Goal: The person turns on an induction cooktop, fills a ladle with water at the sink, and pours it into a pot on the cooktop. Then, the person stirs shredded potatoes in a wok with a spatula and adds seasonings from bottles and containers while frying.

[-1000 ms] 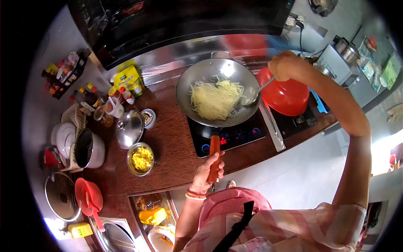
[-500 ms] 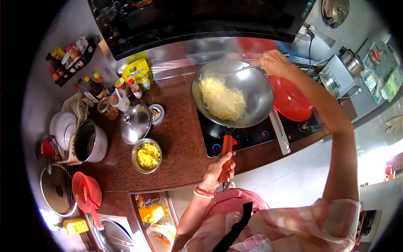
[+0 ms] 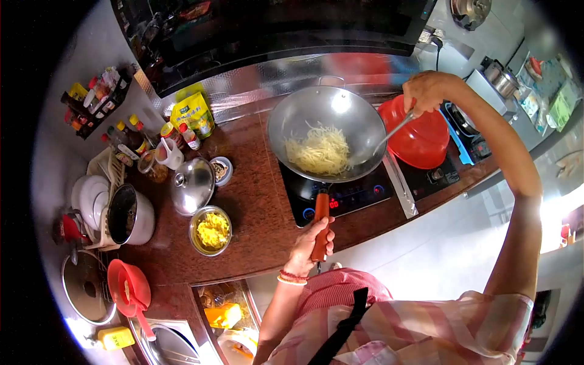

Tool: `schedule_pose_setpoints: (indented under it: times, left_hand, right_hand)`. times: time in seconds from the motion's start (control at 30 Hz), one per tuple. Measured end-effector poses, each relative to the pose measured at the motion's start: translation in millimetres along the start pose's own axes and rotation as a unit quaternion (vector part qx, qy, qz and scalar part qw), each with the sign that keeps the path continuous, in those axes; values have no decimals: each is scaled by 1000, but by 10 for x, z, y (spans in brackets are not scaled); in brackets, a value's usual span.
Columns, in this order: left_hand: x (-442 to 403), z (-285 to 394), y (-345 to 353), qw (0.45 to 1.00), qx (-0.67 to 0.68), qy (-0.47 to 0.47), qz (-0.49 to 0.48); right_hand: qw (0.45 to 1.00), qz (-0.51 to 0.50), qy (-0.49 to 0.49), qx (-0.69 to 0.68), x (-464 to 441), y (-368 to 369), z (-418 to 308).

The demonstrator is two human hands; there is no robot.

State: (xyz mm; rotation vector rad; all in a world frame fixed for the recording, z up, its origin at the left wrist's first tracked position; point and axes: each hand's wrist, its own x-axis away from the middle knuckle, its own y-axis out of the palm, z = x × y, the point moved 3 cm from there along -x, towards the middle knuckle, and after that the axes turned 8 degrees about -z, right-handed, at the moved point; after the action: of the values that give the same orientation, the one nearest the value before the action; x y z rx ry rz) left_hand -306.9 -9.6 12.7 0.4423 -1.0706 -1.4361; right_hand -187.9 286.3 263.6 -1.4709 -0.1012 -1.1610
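A large metal wok [image 3: 365, 121] rests on the black induction cooktop [image 3: 359, 198], with pale shredded food [image 3: 319, 150] heaped at its lower middle. My left hand [image 3: 311, 243] is wrapped round the wok's reddish-brown handle. My right hand [image 3: 429, 92] grips the metal spatula [image 3: 395, 129] above the red basin; the spatula's head is at the wok's right side, to the right of the shreds. Left of the cooktop, a bowl of yellow food [image 3: 211, 230] stands beside a metal lid [image 3: 193, 187].
An upturned red basin [image 3: 420, 137] lies right of the wok. Bottles [image 3: 135, 135] and a yellow pouch [image 3: 193, 115] stand at the back left. A pot [image 3: 131, 215] and a pink colander [image 3: 129, 286] are at the left. An open drawer is below the counter.
My right hand has swung from above the wok's back edge to the right, drawing the spatula to the wok's right side. The shreds lie in a more compact heap. My left hand keeps its hold.
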Motion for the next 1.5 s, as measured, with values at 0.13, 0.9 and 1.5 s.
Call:
schedule_pose_setpoints:
  times: [0.13, 0.9, 1.5]
  left_hand:
    - [-20, -37, -37, 1000, 9, -10, -2]
    - [-29, -51, -68, 1000, -13, -18, -7]
    - [-21, -36, -50, 1000, -16, -10, -7]
  right_hand:
    - [988, -106, -75, 81, 12, 145, -685]
    - [987, 149, -33, 48, -569, 869, -435]
    - [985, 158, 6, 74, -322, 368, -723]
